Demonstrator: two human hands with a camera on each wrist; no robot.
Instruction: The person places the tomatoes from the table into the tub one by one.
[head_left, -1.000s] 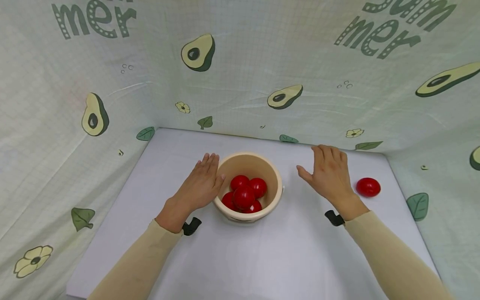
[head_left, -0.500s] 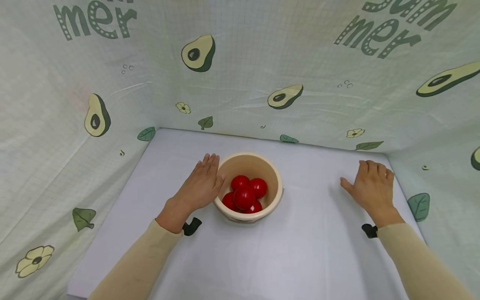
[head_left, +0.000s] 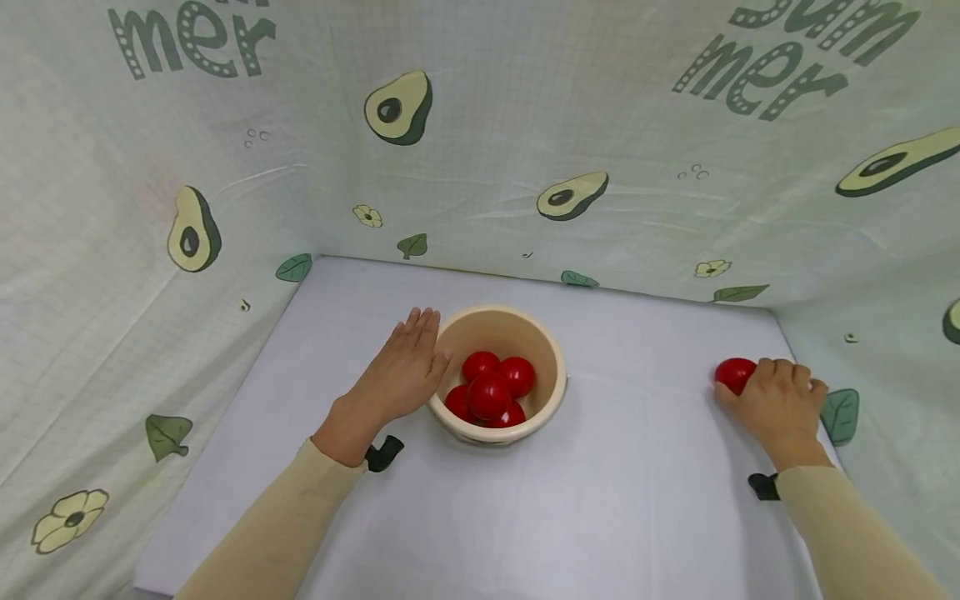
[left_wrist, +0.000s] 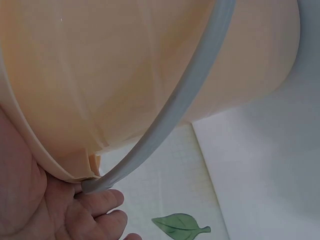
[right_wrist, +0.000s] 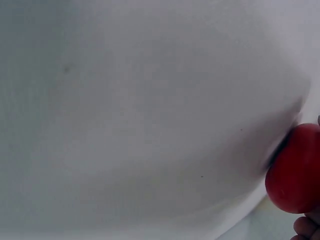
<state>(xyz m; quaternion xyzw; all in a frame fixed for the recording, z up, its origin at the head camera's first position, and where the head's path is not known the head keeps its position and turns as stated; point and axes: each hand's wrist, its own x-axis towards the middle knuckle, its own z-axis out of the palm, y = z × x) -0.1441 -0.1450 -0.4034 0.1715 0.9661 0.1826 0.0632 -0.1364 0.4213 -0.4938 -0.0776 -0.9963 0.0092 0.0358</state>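
Observation:
A cream bucket [head_left: 551,367] stands mid-table with several glossy red balls [head_left: 488,395] inside. Against its left rim rests my left hand [head_left: 401,367], its fingers straight and pointing away from me. The left wrist view shows those fingers [left_wrist: 100,210] beside the bucket's rim, near the end of the grey handle [left_wrist: 175,107]. Over at the table's right side, my right hand [head_left: 776,408] holds another red ball [head_left: 733,375], thumb at its near left side. In the right wrist view this ball [right_wrist: 295,172] sits at the right edge with fingertips below it.
The white tabletop [head_left: 615,500] has its right edge close to my right hand. Cloth walls printed with avocados [head_left: 572,197] and leaves [head_left: 838,417] rise behind the table and along both sides.
My right hand has moved right and then down toward me, from left of the lone red ball to a hold on it. The left hand and the bucket have stayed in place.

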